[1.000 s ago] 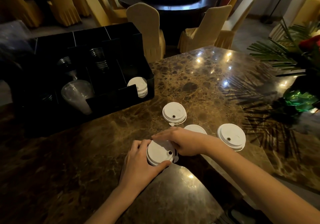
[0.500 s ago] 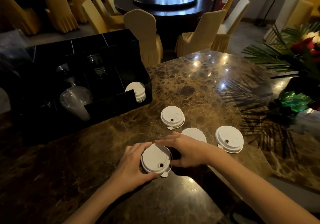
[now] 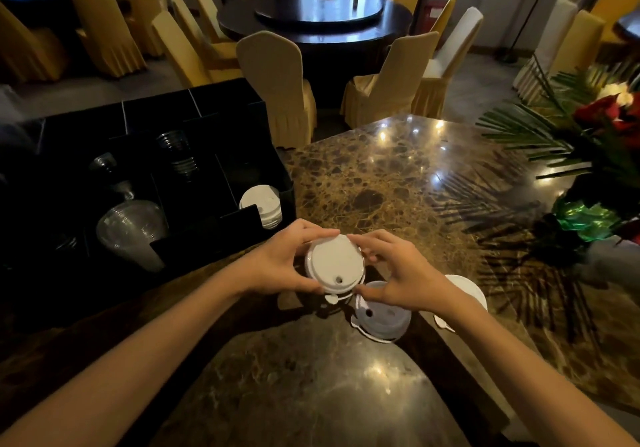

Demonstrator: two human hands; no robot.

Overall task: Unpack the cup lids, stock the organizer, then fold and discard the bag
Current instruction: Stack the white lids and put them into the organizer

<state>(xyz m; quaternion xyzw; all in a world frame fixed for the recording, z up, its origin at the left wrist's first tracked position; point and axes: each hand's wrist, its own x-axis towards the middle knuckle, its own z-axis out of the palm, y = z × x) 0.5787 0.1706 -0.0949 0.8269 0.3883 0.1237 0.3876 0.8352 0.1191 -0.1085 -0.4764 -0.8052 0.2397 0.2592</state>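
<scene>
Both hands hold a small stack of white cup lids (image 3: 334,264) lifted above the marble table. My left hand (image 3: 281,262) grips its left rim, and my right hand (image 3: 394,273) pinches its right rim. Below it another lid stack (image 3: 382,315) lies on the table, and one more lid (image 3: 467,291) shows partly behind my right wrist. The black organizer (image 3: 194,124) stands at the left. Its front right compartment holds a pile of white lids (image 3: 261,204). No bag shows clearly.
Clear plastic cups (image 3: 133,228) lie in the organizer's other compartments. A flower arrangement with green wrap (image 3: 585,218) stands at the right edge of the marble table (image 3: 398,176). Covered chairs (image 3: 277,79) and a round dark table stand beyond.
Both hands lifted the lid stack off the table and carried it up and toward the organizer. The camera view tilted, so the loose lids now lie under my hands.
</scene>
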